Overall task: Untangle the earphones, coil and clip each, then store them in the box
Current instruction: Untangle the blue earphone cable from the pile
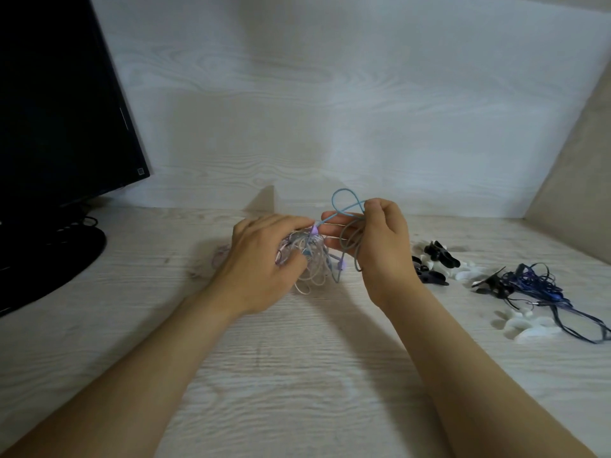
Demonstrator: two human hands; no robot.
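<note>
Above the counter (297, 375), fingers of the left hand (261, 262) clutch the pale earphone tangle (312, 259); the right hand (380, 236) pinches a blue cable loop (344, 190). Untangling is unfinished; coiling, clipping and boxing remain.

Much of the pale earphone tangle (312, 262) is hidden behind the left hand (261, 262), and single cords within it cannot be told apart. The black monitor (59, 110) is cut off by the top and left edges, and the dark blue cable (542, 285) by the right edge.
</note>
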